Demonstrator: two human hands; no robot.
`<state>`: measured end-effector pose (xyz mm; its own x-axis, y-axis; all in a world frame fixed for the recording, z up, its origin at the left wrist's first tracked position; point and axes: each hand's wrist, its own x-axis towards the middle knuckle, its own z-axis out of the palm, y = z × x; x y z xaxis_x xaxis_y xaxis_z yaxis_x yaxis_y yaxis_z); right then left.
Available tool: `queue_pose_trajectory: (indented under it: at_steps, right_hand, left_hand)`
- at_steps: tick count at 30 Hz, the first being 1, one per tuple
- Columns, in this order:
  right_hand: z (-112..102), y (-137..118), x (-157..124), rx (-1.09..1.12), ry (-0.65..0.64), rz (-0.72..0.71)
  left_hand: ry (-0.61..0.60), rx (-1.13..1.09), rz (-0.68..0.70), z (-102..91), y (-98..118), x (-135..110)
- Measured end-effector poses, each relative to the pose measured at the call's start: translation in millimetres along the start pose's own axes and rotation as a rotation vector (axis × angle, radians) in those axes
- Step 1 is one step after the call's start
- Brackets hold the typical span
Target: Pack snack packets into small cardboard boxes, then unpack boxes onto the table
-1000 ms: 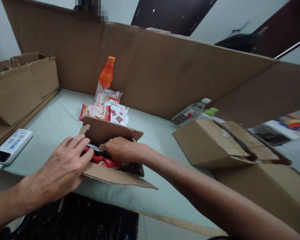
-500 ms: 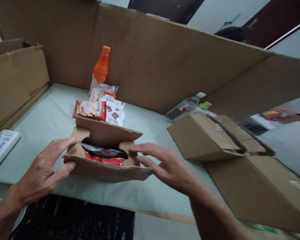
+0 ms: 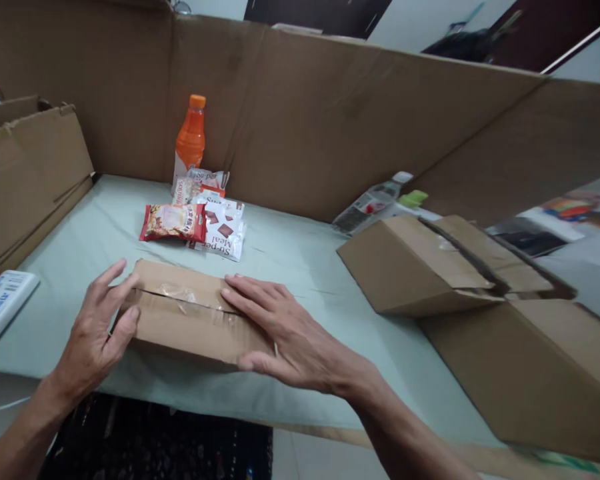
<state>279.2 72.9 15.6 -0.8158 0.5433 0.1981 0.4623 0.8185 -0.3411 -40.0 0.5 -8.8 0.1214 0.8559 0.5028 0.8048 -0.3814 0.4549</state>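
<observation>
A small brown cardboard box [image 3: 180, 327] sits near the front of the cloth-covered table, its top flaps folded down and meeting at a narrow seam. Clear tape pieces cling along that seam. Against the box's left end rests my left hand [image 3: 100, 320], thumb and fingers apart. My right hand [image 3: 285, 333] lies spread over the right end of the lid. What the box contains is hidden by the flaps. Behind it lie a red snack packet [image 3: 175, 222] and a white Su-per Meal pouch [image 3: 224, 230].
An orange drink bottle [image 3: 191, 133] stands by the tall cardboard wall [image 3: 330, 120]. A clear bottle [image 3: 370, 203] leans farther right, beside several cardboard boxes [image 3: 430, 260]. On the left are a larger box [image 3: 30, 173] and a white device with a label [image 3: 7, 303].
The box's flaps have gone from open, with red and white packets showing inside, to folded down. My right hand has moved from the right side flap onto the lid.
</observation>
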Motion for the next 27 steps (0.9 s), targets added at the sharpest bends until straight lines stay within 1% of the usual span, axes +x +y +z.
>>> queue_pose_trajectory:
  at_steps: [2,3,6,9,11,12,13,15,17,19,21,23,25,27]
  right_hand:
    - [3.4,-2.6,-9.1,0.008,-0.030,0.007]
    - [4.3,-4.3,-11.4,0.014,-0.048,0.013]
    - [6.4,-8.4,-7.5,0.030,-0.069,0.047]
    - [6.3,-3.4,-1.3,0.029,-0.054,0.055]
    - [4.0,2.6,-9.5,0.026,-0.024,0.062]
    - [2.5,4.6,-19.5,0.028,0.007,0.078]
    - [1.2,5.6,-33.8,0.030,0.048,0.107]
    - [-1.2,5.9,-74.3,0.016,0.156,0.224]
    - [-3.3,7.7,-127.4,-0.049,0.283,0.412]
    - [-6.3,14.3,-186.6,-0.167,0.398,0.630]
    - [-10.4,27.1,-243.3,-0.308,0.484,0.841]
    - [-15.3,45.1,-288.4,-0.438,0.541,1.022]
    - [-20.3,65.1,-315.3,-0.526,0.564,1.165]
    - [-25.0,81.8,-322.5,-0.561,0.559,1.263]
  left_hand:
    - [-0.048,-0.073,0.004,1.0,-3.2,-1.1]
    - [-0.050,-0.108,-0.003,1.3,-4.6,-0.4]
    - [0.006,-0.154,-0.059,2.2,-8.6,4.3]
    - [0.011,-0.145,-0.072,8.3,-14.1,10.1]
    - [-0.026,-0.150,-0.054,17.5,-15.9,12.0]
    - [-0.053,-0.172,-0.050,23.4,-15.5,12.0]
    - [-0.082,-0.205,-0.041,29.9,-14.2,11.4]
    - [-0.147,-0.267,-0.020,43.5,-10.1,9.6]
    - [-0.219,-0.285,-0.008,56.8,-5.3,8.9]
    - [-0.262,-0.266,-0.040,68.8,-0.9,10.0]
    - [-0.304,-0.272,-0.103,79.3,3.0,12.3]
    - [-0.365,-0.295,-0.154,88.9,5.8,14.0]
    - [-0.427,-0.297,-0.151,98.2,6.4,13.8]
    - [-0.450,-0.282,-0.091,107.2,4.0,11.2]
